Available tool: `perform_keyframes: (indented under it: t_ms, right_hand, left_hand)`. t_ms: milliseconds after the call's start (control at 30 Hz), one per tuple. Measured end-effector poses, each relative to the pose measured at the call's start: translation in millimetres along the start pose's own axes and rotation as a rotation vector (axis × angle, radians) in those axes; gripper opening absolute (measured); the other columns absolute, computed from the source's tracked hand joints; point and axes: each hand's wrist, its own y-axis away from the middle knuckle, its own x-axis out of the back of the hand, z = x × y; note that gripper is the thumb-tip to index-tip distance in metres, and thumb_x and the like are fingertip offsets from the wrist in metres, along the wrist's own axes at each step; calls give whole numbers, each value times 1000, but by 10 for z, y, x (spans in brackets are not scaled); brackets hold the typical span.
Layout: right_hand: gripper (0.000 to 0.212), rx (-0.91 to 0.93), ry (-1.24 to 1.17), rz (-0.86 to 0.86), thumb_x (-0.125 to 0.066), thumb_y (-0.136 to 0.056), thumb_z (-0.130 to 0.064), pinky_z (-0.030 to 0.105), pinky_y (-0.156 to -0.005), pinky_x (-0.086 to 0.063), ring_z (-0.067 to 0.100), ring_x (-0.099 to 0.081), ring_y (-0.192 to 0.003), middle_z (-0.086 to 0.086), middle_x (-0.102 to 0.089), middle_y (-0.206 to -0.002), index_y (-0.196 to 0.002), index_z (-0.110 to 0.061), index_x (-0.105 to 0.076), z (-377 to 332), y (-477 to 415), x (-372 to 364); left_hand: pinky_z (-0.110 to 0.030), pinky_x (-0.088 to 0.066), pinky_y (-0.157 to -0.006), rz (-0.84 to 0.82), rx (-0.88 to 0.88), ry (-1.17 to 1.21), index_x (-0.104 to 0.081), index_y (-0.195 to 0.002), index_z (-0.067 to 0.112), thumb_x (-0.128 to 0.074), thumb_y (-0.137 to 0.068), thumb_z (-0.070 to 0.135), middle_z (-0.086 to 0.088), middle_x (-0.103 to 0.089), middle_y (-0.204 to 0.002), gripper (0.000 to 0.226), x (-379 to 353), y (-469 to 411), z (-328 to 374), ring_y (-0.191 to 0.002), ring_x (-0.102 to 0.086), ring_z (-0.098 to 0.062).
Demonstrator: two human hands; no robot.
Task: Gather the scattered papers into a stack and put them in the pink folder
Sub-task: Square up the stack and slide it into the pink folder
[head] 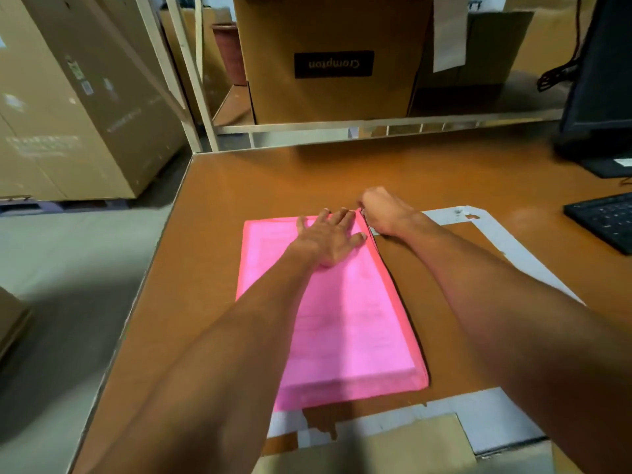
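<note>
Brown desk [273, 172], upside-down "Crompton" box [328, 97], left hand [330, 239] pressing pink folder [359, 330]

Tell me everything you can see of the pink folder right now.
The pink folder lies flat on the brown table, translucent plastic by its look, printed papers showing through. A dark strip runs along its right edge. The left hand presses flat on its far end; the right hand pinches its far right corner.

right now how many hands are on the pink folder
2. The left hand presses flat on the far end of the pink folder. The right hand pinches the folder's far right corner. What exactly it pinches is too small to tell.
</note>
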Motion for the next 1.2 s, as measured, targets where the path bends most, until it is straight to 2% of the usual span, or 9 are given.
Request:
perform_keyframes:
  t_ms: [100, 167, 233, 367, 500, 700, 900, 1033, 1200]
  right_hand:
    - [19, -57, 63, -15, -47, -96, -8, 36, -67, -46, 35, -63, -81, 21, -68, -102, -95, -8, -66, -36, 140, 125]
    - [27, -62, 153, -13, -46, -96, -8, 38, -73, -48, 39, -67, -96, 23, -69, -111, -110, -7, -70, -79, 208, 211]
    - [31, -15, 274, -57, -45, -96, -4, 39, -78, -50, 40, -67, -108, 23, -68, -118, -116, -3, -69, -159, 308, 257]
    - [31, 41, 378, -110, -43, -97, -4, 39, -77, -50, 39, -67, -108, 20, -69, -119, -117, -4, -67, -182, 458, 257]
    - [32, 87, 388, -110, -42, -99, -9, 41, -80, -50, 36, -66, -110, 14, -65, -121, -121, -6, -65, -196, 719, 266]
    - [29, 93, 302, -129, -43, -95, -8, 37, -73, -48, 34, -71, -98, 9, -71, -112, -110, -13, -66, -296, 1408, 398]
    - [25, 105, 304, -114, -49, -100, -15, 33, -64, -37, 30, -72, -93, 0, -67, -119, -113, -21, -69, -186, 1619, 383]
    - [28, 83, 287, -84, -43, -102, -18, 34, -68, -44, 31, -72, -98, 1, -67, -118, -110, -21, -69, -220, 1573, 402]
    - [31, 74, 268, -74, -38, -103, -14, 37, -74, -49, 32, -70, -102, 5, -65, -121, -113, -17, -68, -213, 1470, 501]
  left_hand:
    - [-73, -4, -121, -52, -18, -31, 6, -166, 31, -14, -106, 63, 4, 10, -174, 71, 17, 15, 5, -160, 5, -33]
    - [-74, -4, -120, -69, -12, -58, 8, -166, 32, -12, -106, 63, 3, 12, -174, 70, 14, 14, 9, -160, 6, -35]
    - [-74, -5, -119, -84, -8, -54, 7, -166, 32, -11, -106, 63, 4, 11, -174, 69, 21, -9, 13, -160, 5, -36]
    - [-73, -2, -119, -100, 5, -35, 7, -166, 33, -10, -106, 62, 4, 12, -174, 69, 11, -33, 4, -160, 7, -36]
    - [-70, 2, -122, -95, 40, -42, 9, -166, 33, -8, -106, 61, 6, 14, -173, 68, -28, -28, 26, -160, 10, -33]
    - [-63, 2, -125, -132, 153, -30, 12, -165, 30, -10, -111, 48, 5, 19, -172, 61, 6, 9, 216, -160, 13, -27]
    - [-61, 0, -126, -53, 75, 112, 1, -167, 20, -16, -111, 45, 1, 7, -175, 64, -57, 314, 339, -161, 6, -23]
    - [-60, 1, -127, 3, 22, 167, -5, -168, 21, -18, -110, 45, 4, 4, -175, 64, -197, 783, 599, -161, 5, -22]
    - [-62, 1, -124, -24, 75, 185, -8, -167, 23, -18, -110, 44, 5, 0, -175, 62, -177, 804, 675, -162, 4, -25]
